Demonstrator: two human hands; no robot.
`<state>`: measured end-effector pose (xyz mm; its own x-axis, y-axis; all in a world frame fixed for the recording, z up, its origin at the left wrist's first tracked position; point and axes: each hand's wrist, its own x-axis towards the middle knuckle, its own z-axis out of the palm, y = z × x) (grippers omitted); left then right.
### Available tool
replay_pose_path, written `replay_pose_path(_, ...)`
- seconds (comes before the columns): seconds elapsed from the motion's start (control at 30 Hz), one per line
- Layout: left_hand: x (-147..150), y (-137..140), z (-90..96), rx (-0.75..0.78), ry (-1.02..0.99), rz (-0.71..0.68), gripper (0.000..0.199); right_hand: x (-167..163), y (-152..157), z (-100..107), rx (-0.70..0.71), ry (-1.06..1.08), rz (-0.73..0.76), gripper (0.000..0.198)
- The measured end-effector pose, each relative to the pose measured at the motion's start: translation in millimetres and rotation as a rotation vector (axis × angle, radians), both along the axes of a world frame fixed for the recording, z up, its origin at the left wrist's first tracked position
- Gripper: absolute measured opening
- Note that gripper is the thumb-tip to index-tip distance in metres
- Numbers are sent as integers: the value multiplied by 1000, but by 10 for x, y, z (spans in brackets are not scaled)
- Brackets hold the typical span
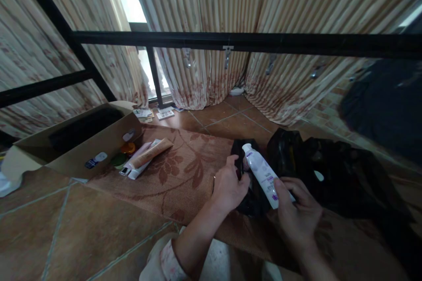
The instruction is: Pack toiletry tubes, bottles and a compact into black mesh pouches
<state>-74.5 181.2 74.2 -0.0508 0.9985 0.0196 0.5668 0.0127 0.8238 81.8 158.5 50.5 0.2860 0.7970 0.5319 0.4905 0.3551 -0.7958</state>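
A white tube (260, 171) with purple print and a white cap is pinched at its lower end by my right hand (298, 213). The cap points up and away from me. My left hand (227, 186) is curled at the near left edge of a small black bag (252, 202) and grips it. The tube lies over the bag's right part, partly hiding what is inside. To the left, several cosmetic tubes, among them a tan one (151, 153), lie together on the patterned brown mat (194, 162).
An open cardboard box (89, 149) with something black inside stands at the left. Beside it are an orange round item (128, 147) and a green one (118, 160). Crumpled black plastic (343, 175) lies at the right. A dark metal bar (198, 40) crosses ahead, before striped curtains (224, 4).
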Motion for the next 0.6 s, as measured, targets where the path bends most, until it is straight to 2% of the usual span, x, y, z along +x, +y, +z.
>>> replay_pose_path(0.23,-22,-5,-100,38,-5,-2,53,20,-25,-23,-38,9,28,28)
replay_pose_path(0.6,-90,-10,-8,7,60,22,56,15,-19,-20,-46,131,57,32)
